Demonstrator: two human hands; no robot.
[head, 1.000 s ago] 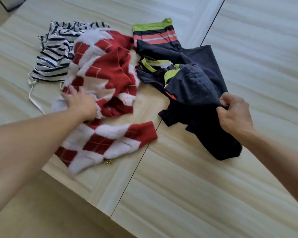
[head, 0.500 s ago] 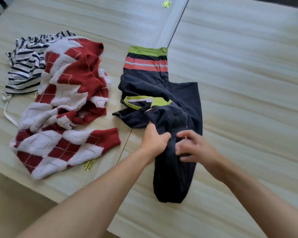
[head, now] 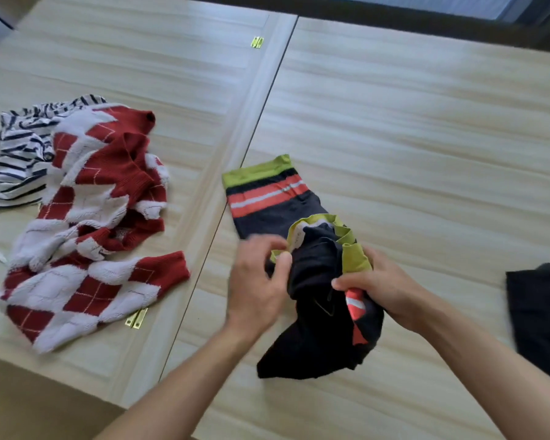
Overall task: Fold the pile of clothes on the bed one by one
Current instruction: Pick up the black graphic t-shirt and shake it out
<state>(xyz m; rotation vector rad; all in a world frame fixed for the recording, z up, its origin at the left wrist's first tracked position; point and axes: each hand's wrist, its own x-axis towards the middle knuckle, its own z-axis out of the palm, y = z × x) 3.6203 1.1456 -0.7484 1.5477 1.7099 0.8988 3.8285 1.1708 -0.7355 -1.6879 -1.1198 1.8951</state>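
Note:
A dark navy garment (head: pixel 318 328) with lime-green trim and red-and-white stripes lies bunched in the middle of the wooden surface. My left hand (head: pixel 258 281) grips its left side near the green collar. My right hand (head: pixel 378 287) pinches its right side by the green band and a red stripe. One striped cuff (head: pixel 264 188) stretches away from my hands, flat on the surface. A red-and-white argyle sweater (head: pixel 86 223) lies crumpled to the left, partly covering a navy-and-white striped top (head: pixel 16 160).
A second dark cloth (head: pixel 540 315) lies at the right edge. The light wooden surface (head: pixel 410 138) has a seam down its middle with brass hinges (head: pixel 257 42). Its near-left edge drops off to the floor.
Both hands have gathered the navy garment and pulled it toward me and to the right. My left hand left the argyle sweater a second ago. The view has shifted right, revealing the dark cloth.

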